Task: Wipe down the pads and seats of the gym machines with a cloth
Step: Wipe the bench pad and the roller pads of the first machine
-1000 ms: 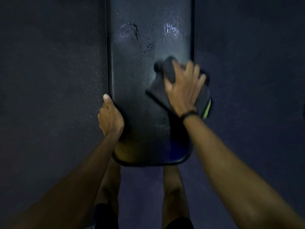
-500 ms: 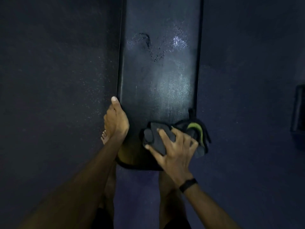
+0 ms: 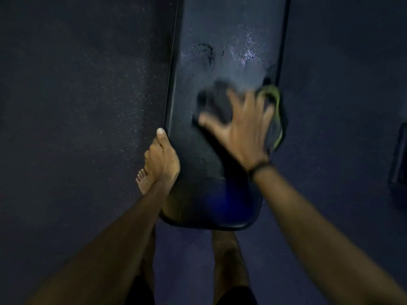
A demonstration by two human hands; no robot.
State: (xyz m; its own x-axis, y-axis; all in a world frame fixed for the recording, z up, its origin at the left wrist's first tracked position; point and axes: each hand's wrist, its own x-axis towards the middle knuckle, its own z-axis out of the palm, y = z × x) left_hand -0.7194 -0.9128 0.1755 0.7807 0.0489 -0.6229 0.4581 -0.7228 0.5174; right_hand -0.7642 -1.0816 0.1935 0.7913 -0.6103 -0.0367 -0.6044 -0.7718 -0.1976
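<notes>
A long black bench pad point(image 3: 220, 29) runs away from me, with wet streaks glinting on its far part. My right hand point(image 3: 244, 126) presses a dark cloth point(image 3: 218, 102) with a green trim onto the right side of the pad, fingers spread over it. The hand and cloth are motion-blurred. My left hand point(image 3: 161, 159) grips the pad's left edge, thumb lying along the top and fingers curled under the rim. A black band circles my right wrist.
Dark speckled rubber floor point(image 3: 88, 106) lies on both sides of the bench. My bare left foot point(image 3: 144, 181) shows below the left hand, and my legs stand at the pad's near end. A dark boxy object point(image 3: 398, 168) sits at the right edge.
My right hand dragged the cloth down to the pad's near end, then pushed it back up the pad. My left hand kept its grip on the left edge.
</notes>
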